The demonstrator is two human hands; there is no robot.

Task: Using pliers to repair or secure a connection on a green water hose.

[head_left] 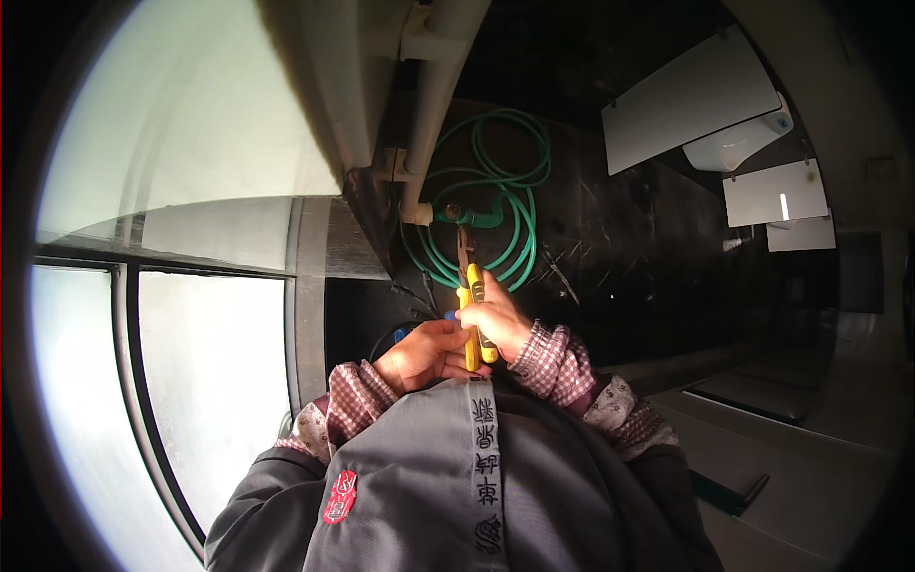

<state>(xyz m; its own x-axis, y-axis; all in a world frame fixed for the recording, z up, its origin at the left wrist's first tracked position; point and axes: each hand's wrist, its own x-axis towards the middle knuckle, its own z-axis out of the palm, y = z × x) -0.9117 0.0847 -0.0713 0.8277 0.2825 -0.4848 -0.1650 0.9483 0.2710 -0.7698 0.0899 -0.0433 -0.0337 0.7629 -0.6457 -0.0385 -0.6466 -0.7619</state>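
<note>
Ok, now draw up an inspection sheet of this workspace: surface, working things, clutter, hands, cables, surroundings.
Surface: dark surface, with pale streaks.
Working things: yellow-handled pliers, pointed at the green fitting beside the end of the pale pipe; contact unclear.
Clutter: green hose, in loose overlapping loops.
Hands: right hand has its grip around the handles; left hand is at the handles, its grip unclear.
Cables: dark strands by the left hand, possibly cables; too dim to confirm.
Surroundings: bright window at left; white panels at upper right.
</note>
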